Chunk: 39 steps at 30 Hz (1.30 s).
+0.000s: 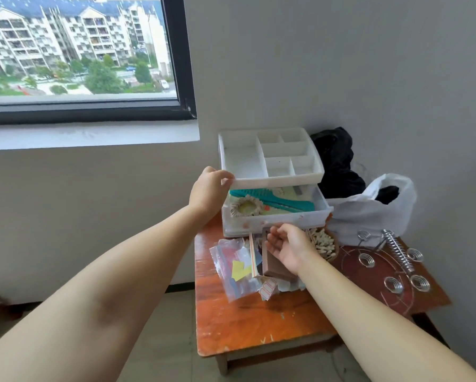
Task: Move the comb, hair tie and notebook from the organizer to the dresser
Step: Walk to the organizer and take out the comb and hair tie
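I see left hand (207, 188) pinching corner of white plastic organizer (247, 158); right hand (289, 246) loosely curled at pulled-out drawer front, holding nothing. Teal plastic comb (272, 201), beige frilled hair tie (245, 206), pale green notebook (280, 193) all inside drawer; none moved yet.

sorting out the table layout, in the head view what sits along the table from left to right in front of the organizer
clear zip bag of paper scraps → brown box under the right hand → bowl of small clothespins → wire rack with spiral holders
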Each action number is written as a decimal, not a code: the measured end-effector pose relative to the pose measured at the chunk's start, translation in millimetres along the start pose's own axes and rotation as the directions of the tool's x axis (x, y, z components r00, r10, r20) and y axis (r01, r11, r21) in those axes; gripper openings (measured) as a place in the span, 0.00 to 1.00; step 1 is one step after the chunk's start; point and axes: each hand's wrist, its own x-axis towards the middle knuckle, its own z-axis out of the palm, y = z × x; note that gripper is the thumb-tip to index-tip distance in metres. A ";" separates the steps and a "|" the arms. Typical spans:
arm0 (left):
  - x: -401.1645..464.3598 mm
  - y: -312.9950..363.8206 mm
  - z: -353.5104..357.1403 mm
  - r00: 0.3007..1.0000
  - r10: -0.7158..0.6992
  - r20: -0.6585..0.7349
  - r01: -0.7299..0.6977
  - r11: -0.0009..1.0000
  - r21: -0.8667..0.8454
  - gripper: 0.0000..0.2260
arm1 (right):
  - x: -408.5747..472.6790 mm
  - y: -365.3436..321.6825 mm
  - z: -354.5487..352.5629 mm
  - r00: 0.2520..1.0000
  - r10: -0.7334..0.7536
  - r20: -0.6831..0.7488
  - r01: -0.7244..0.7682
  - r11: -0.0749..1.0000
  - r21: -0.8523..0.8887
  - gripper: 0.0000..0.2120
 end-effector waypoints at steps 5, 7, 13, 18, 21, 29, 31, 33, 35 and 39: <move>-5.4 -1.5 4.1 1.000 -0.002 -0.008 0.001 1.000 -0.025 0.12 | -25.0 12.4 -17.8 1.000 -0.008 -0.012 0.008 1.000 -0.011 0.10; -7.9 0.0 5.1 1.000 -0.005 0.010 0.006 1.000 -0.019 0.13 | -29.9 17.6 -21.1 1.000 -0.007 -0.017 0.006 0.999 -0.042 0.08; -29.6 5.4 11.0 0.984 0.172 -0.038 -0.157 0.957 0.243 0.19 | -36.0 6.1 -23.0 0.995 0.091 0.043 -0.073 0.947 -0.313 0.09; -41.2 16.3 24.7 0.903 0.264 0.338 -0.406 0.781 0.475 0.11 | -51.1 -46.6 -27.5 0.954 0.057 0.294 0.229 0.494 -0.839 0.10; -41.3 24.4 36.2 0.899 0.145 0.414 -0.383 0.719 0.580 0.12 | -31.2 -79.5 -13.1 0.860 -0.324 0.394 0.434 0.058 -0.899 0.07; -45.2 29.8 55.1 0.942 0.096 0.322 -0.304 0.649 0.697 0.09 | 37.1 -57.9 -7.2 0.867 -0.249 0.431 0.221 -0.584 -0.781 0.30; -49.5 27.0 60.0 0.943 0.098 0.317 -0.306 0.629 0.715 0.09 | 43.2 -53.5 -11.4 0.854 -0.256 0.454 0.229 -0.598 -0.768 0.27; -54.4 23.6 64.7 0.945 0.114 0.306 -0.312 0.599 0.737 0.10 | 46.7 -47.7 -15.5 0.822 -0.264 0.505 0.259 -0.616 -0.744 0.24; -59.0 21.2 68.3 0.948 0.126 0.293 -0.310 0.577 0.756 0.12 | 48.4 -42.4 -18.5 0.794 -0.279 0.540 0.274 -0.628 -0.728 0.22; -64.7 22.2 73.4 0.942 0.141 0.306 -0.331 0.559 0.760 0.17 | 49.4 -38.6 -20.9 0.787 -0.293 0.543 0.277 -0.619 -0.735 0.22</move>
